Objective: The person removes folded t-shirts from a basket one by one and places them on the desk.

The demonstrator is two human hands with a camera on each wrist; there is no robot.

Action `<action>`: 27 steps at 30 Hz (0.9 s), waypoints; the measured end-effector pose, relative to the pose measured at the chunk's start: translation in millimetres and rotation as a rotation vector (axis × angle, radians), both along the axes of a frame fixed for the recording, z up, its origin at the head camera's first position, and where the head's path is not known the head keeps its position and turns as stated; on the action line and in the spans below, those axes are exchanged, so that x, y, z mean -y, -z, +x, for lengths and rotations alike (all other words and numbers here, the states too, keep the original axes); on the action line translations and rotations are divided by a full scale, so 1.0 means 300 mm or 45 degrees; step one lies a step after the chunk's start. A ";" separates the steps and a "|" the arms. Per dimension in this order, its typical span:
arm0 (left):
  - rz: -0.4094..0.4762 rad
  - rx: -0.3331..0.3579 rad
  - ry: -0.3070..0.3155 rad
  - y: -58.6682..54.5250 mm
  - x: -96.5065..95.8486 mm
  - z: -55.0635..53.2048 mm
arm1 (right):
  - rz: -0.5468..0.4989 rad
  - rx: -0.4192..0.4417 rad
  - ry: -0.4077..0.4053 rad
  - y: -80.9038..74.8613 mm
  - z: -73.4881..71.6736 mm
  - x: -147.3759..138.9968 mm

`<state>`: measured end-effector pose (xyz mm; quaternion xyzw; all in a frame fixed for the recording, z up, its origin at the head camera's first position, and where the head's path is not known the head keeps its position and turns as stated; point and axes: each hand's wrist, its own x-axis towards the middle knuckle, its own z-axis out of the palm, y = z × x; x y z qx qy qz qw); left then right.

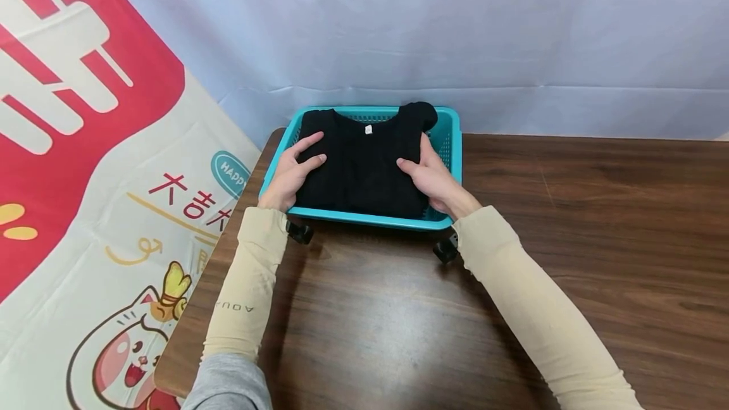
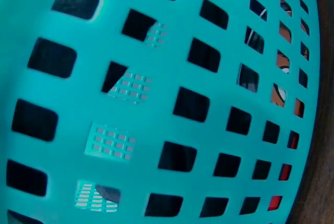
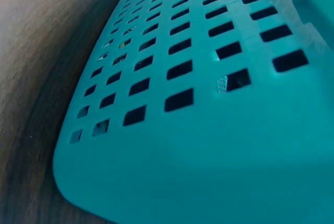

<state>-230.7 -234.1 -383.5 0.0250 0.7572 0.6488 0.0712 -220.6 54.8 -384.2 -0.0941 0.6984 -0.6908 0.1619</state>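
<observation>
A folded black T-shirt (image 1: 370, 169), its neckline and small white label (image 1: 368, 130) toward the back, lies within the teal plastic basket (image 1: 364, 219). My left hand (image 1: 293, 173) holds the shirt's left side, with thumb and a finger spread over the cloth. On the opposite side, my right hand (image 1: 431, 176) grips the shirt's edge, thumb on top and the other fingers mostly hidden. A rounded bunch of black cloth rises at the back right corner. Both wrist views show only the basket's perforated wall (image 2: 177, 125), not the hands.
The basket stands on a dark brown wooden table (image 1: 569, 220), near its left and back edges. Pale cloth (image 1: 484, 30) hangs behind, and a printed red and white banner (image 1: 125, 163) is at the left. Small black wrist devices (image 1: 446, 249) sit close to the basket's front.
</observation>
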 end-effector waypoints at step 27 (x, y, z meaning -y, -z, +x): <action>0.169 -0.185 -0.042 0.005 -0.011 0.005 | -0.219 -0.175 0.268 0.007 0.015 -0.027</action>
